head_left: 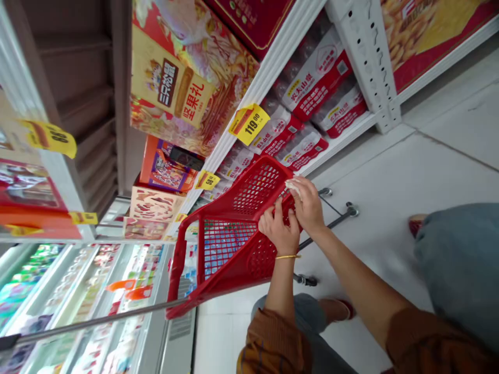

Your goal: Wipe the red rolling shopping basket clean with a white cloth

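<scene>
A red plastic shopping cart (234,244) with meshed walls appears tilted in the view, beside the shelves. My left hand (278,231), with a gold bracelet at the wrist, lies over the cart's edge, its fingers bent onto the red plastic and the thumb apart. Just to the right of it, my right hand (307,208) pinches a crumpled white tissue (293,188) against the cart's red rim. The two hands almost touch. Part of each hand's fingertips is hidden.
Shelves hold boxed nuts (187,78), red-wrapped water bottle packs (319,72) and yellow price tags (250,123). A lit display case (97,291) and a metal rod (101,319) are at lower left. Cart wheels (353,209) stand on the pale tiled floor (440,166). Legs in jeans (456,270) show lower right.
</scene>
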Motion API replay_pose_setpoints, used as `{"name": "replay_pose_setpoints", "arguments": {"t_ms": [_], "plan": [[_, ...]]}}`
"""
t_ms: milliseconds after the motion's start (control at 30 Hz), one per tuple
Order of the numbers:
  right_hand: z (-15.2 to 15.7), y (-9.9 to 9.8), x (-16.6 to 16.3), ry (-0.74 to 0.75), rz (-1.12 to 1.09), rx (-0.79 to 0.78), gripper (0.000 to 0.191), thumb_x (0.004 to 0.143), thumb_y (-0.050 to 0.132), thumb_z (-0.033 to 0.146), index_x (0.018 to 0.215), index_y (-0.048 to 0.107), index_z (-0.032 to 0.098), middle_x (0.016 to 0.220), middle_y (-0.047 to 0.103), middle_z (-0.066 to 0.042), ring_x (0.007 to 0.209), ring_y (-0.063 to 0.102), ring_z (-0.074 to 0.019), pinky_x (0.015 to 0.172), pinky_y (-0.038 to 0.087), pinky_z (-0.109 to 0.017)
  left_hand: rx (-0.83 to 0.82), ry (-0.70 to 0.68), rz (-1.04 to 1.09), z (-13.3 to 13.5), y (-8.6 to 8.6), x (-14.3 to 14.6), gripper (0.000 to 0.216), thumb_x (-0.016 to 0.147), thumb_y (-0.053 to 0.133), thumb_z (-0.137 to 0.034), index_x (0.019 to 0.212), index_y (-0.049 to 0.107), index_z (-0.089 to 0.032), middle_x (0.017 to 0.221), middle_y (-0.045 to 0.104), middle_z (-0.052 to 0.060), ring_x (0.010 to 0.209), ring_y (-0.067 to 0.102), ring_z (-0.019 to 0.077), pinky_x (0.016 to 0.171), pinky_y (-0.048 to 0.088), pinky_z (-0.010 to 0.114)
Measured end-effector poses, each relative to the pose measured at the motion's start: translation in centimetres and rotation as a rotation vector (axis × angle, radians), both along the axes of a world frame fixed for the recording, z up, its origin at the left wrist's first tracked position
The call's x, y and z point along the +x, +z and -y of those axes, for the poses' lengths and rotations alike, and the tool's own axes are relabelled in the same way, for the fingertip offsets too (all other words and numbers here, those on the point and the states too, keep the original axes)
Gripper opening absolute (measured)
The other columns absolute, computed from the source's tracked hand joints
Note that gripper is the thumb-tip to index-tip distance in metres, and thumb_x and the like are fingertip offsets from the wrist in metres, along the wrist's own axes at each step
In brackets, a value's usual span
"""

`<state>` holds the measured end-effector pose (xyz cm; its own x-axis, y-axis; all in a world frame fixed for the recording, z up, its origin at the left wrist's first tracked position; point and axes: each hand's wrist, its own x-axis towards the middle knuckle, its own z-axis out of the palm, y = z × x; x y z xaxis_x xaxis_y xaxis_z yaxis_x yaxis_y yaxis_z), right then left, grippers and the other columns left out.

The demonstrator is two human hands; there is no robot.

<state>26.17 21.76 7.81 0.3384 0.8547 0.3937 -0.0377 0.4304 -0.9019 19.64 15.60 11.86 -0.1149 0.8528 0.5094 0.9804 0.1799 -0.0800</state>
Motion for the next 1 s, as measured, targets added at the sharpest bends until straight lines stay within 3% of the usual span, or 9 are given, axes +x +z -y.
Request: {"name": "replay_pose_setpoints", "arguments": {"t_ms": [300,433,633,1000], "plan": [[-2.9,-0.3,2.3,0.119,0.168,-0.021,0.038,0.097,0.036,0.040,0.103,0.067,0.018,0.118,0.064,-0.012,0.121,0.053,-0.0222,0.106,0.041,-0.044,0.007,-0.107,0.106,1.2,0.1,-0.5,0.037,0.085,0.057,-0.037,0.121,0.063,-0.028,0.099,0.063,0.005,0.091,0.053,0.0214,0.084,0.033,0.035],[-5.5,-0.3,2.7,0.231,0.278,-0.075,0.029,0.092,0.043,0.029,0.096,0.070,0.017,0.124,0.062,-0.012,0.124,0.051,-0.0241,0.106,0.039,-0.046,-0.001,-0.111,0.156,1.9,0.2,-0.6,0.034,0.084,0.058,-0.036,0.117,0.065,-0.030,0.098,0.063,0.004,0.091,0.053,0.0206,0.084,0.032,0.035],[-7.9,0.0,2.6,0.351,0.396,-0.132,0.028,0.083,0.051,0.018,0.104,0.070,0.015,0.123,0.064,-0.013,0.123,0.053,-0.0251,0.107,0.039,-0.045,-0.003,-0.137,0.195,3.0,0.6,-0.8,0.031,0.084,0.058,-0.036,0.112,0.067,-0.029,0.092,0.064,0.003,0.088,0.054,0.0196,0.082,0.033,0.034],[-3.1,-0.4,2.9,0.251,0.434,-0.070,0.036,0.080,0.049,0.017,0.111,0.067,0.012,0.120,0.065,-0.015,0.115,0.057,-0.0246,0.105,0.041,-0.045,-0.059,-0.189,0.285,6.0,1.4,-2.3,0.027,0.088,0.054,-0.041,0.106,0.070,-0.030,0.091,0.064,0.002,0.088,0.053,0.0171,0.083,0.032,0.033]]}}
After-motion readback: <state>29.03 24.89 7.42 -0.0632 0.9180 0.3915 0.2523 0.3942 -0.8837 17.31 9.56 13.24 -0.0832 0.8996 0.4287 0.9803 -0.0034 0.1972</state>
